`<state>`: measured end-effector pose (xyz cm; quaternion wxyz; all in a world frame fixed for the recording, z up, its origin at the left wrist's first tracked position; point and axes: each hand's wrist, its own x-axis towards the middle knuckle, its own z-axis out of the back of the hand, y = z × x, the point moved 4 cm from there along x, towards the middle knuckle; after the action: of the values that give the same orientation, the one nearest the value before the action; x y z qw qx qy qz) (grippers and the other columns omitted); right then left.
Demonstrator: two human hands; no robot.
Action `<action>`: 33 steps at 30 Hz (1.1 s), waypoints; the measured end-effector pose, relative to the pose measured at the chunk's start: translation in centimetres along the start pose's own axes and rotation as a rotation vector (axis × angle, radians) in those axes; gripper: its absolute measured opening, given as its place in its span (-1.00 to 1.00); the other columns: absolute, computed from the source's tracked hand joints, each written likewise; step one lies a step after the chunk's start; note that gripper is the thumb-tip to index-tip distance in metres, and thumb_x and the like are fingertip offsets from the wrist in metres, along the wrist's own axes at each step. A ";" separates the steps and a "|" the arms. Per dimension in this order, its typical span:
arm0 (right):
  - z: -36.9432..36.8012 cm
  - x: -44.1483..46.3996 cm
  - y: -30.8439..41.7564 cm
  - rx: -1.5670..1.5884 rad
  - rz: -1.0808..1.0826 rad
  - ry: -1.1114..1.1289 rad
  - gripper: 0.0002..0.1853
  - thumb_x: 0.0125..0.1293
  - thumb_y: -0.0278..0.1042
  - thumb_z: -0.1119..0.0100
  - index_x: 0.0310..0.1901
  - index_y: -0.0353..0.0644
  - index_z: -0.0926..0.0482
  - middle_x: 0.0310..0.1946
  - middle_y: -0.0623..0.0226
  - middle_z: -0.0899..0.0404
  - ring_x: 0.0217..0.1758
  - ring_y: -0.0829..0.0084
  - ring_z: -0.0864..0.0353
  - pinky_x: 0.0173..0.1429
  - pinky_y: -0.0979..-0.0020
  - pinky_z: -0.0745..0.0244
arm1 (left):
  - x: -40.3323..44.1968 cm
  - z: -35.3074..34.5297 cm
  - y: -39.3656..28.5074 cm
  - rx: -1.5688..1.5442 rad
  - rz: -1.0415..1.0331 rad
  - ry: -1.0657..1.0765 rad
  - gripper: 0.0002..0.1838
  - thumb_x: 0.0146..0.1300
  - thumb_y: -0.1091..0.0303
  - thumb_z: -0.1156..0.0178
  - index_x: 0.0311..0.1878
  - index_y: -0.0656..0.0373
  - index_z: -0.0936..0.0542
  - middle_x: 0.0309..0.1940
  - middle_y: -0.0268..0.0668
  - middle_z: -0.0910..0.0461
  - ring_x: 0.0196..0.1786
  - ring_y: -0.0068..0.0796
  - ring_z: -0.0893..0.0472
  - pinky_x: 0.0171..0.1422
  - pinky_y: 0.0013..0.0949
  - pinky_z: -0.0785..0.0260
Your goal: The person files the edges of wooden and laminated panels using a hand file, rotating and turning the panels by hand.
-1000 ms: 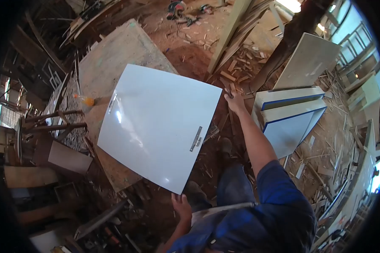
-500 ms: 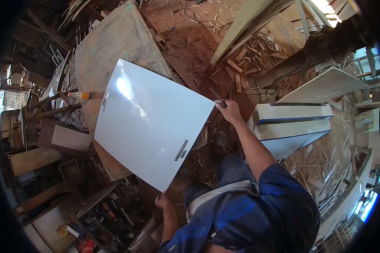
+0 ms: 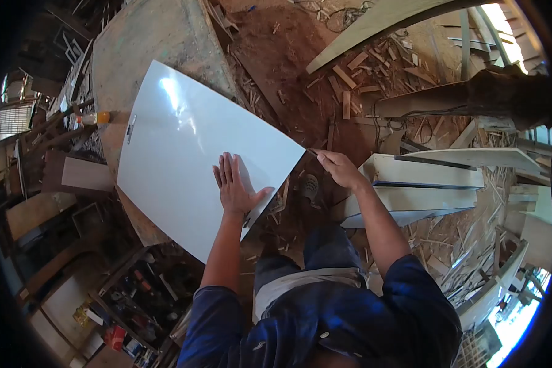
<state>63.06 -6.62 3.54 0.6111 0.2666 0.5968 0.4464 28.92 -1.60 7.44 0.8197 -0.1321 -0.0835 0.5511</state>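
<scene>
A glossy white panel [image 3: 184,153] lies flat on the worn worktable [image 3: 159,46]. My left hand [image 3: 234,190] rests palm down on it, fingers spread, near the edge closest to me. At the panel's right corner, my right hand [image 3: 340,168] is closed around a thin dark tool [image 3: 311,152]. The tool's tip meets or nearly meets the corner; its exact kind is too small to make out. One metal hinge [image 3: 130,129] sits along the panel's left side. Another hinge [image 3: 246,219] is partly hidden behind my left wrist.
To my right stand pale box-like wooden pieces [image 3: 426,178] with blue edges. A bottle of orange liquid [image 3: 95,118] is at the table's left edge. Wood offcuts [image 3: 345,76] litter the earth floor. Cluttered shelves with tools [image 3: 144,288] are at lower left.
My left hand has left the panel's near corner and now lies flat on its surface. My right hand has turned, bringing the thin tool to the right corner. The view has shifted somewhat.
</scene>
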 end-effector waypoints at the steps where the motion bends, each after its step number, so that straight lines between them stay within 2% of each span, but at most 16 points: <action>1: -0.2 -0.2 -0.3 0.003 -0.035 0.005 -0.41 0.80 0.06 -0.06 0.52 -0.29 -0.59 0.34 -0.09 -0.76 0.49 0.09 -0.71 0.55 0.22 -0.51 | -0.5 0.1 0.1 0.003 0.003 0.013 0.52 0.04 -0.65 -0.46 0.80 0.28 -0.10 0.82 0.22 -0.03 0.88 0.23 0.06 0.91 0.36 0.31; 2: -0.1 -0.2 -0.5 0.003 -0.065 0.010 -0.41 0.80 0.07 -0.06 0.50 -0.30 -0.60 0.34 -0.09 -0.76 0.49 0.07 -0.71 0.54 0.20 -0.52 | -0.8 0.0 0.2 0.009 0.008 0.016 0.54 0.01 -0.66 -0.47 0.80 0.28 -0.10 0.82 0.22 -0.03 0.88 0.23 0.06 0.91 0.36 0.32; 4: 0.1 0.3 -0.3 -0.021 -0.063 -0.010 -0.42 0.80 0.06 -0.07 0.48 -0.30 -0.62 0.22 0.00 -0.78 0.36 0.18 -0.71 0.46 0.23 -0.54 | -0.4 -0.5 0.4 0.017 0.004 0.005 0.58 -0.05 -0.67 -0.49 0.80 0.27 -0.10 0.82 0.21 -0.03 0.89 0.22 0.06 0.91 0.38 0.33; 6: -0.1 0.2 0.0 -0.061 -0.014 -0.053 -0.45 0.81 0.03 -0.07 0.47 -0.28 -0.64 0.01 0.19 -0.82 0.10 0.42 -0.70 0.32 0.31 -0.57 | -0.5 -1.0 0.6 0.029 -0.002 0.002 0.59 -0.07 -0.69 -0.49 0.80 0.26 -0.10 0.82 0.20 -0.02 0.89 0.21 0.07 0.91 0.39 0.35; 9: 0.0 0.4 0.2 -0.058 -0.007 -0.097 -0.45 0.81 0.07 -0.07 0.45 -0.25 -0.66 0.00 0.10 -0.81 0.09 0.39 -0.72 0.32 0.30 -0.58 | -0.2 -1.6 0.8 0.041 0.020 0.016 0.59 -0.09 -0.70 -0.49 0.80 0.24 -0.11 0.83 0.19 -0.02 0.89 0.19 0.07 0.90 0.39 0.36; 12: -0.5 0.9 -1.1 -0.112 0.013 -0.129 -0.45 0.80 0.08 -0.06 0.45 -0.22 -0.67 -0.08 0.15 -0.79 0.01 0.38 -0.71 0.24 0.29 -0.60 | -0.5 -1.9 0.8 0.018 0.023 0.013 0.59 -0.10 -0.70 -0.49 0.81 0.22 -0.12 0.83 0.19 -0.02 0.89 0.19 0.07 0.91 0.39 0.36; 15: -0.7 1.1 -1.5 -0.119 -0.078 -0.145 -0.44 0.81 0.09 -0.06 0.44 -0.26 -0.67 -0.18 0.21 -0.74 -0.09 0.37 -0.69 0.16 0.29 -0.60 | -0.4 -1.6 0.9 0.024 0.038 0.022 0.59 -0.11 -0.69 -0.49 0.81 0.21 -0.13 0.83 0.19 -0.01 0.89 0.18 0.08 0.91 0.39 0.37; 18: -0.8 1.2 -1.5 -0.088 -0.118 -0.111 -0.44 0.79 0.07 -0.07 0.40 -0.30 -0.67 0.21 -0.17 -0.79 0.36 -0.03 -0.78 0.42 0.15 -0.60 | -0.3 -1.8 0.7 0.040 0.046 0.037 0.59 -0.12 -0.69 -0.50 0.81 0.20 -0.12 0.83 0.19 0.01 0.90 0.18 0.08 0.91 0.38 0.38; 21: -0.8 1.4 -0.9 -0.066 -0.169 -0.073 -0.46 0.79 0.04 -0.07 0.39 -0.31 -0.68 0.19 -0.17 -0.80 0.35 -0.05 -0.79 0.41 0.14 -0.61 | -0.2 -1.9 0.7 0.050 0.049 0.041 0.60 -0.13 -0.70 -0.49 0.81 0.20 -0.12 0.83 0.19 0.02 0.90 0.19 0.09 0.92 0.39 0.40; 24: -0.5 1.6 -0.3 -0.128 -0.088 -0.091 -0.47 0.78 0.03 -0.08 0.37 -0.30 -0.70 0.16 -0.17 -0.81 0.33 -0.04 -0.80 0.38 0.14 -0.62 | -0.2 -2.0 0.6 0.049 0.065 0.066 0.62 -0.14 -0.71 -0.48 0.82 0.19 -0.10 0.84 0.18 0.04 0.90 0.20 0.11 0.92 0.39 0.41; 33: -0.9 1.9 0.9 -0.147 -0.126 -0.091 -0.45 0.77 0.05 -0.09 0.32 -0.35 -0.72 0.06 -0.21 -0.82 0.23 -0.07 -0.84 0.31 0.13 -0.64 | -0.5 -2.5 1.0 0.064 0.058 0.089 0.65 -0.17 -0.72 -0.47 0.83 0.21 -0.06 0.85 0.18 0.13 0.90 0.19 0.21 0.91 0.43 0.45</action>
<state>61.79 -4.74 3.30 0.6824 0.2032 0.5497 0.4369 28.60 -2.00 4.78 0.8101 -0.1327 -0.0254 0.5705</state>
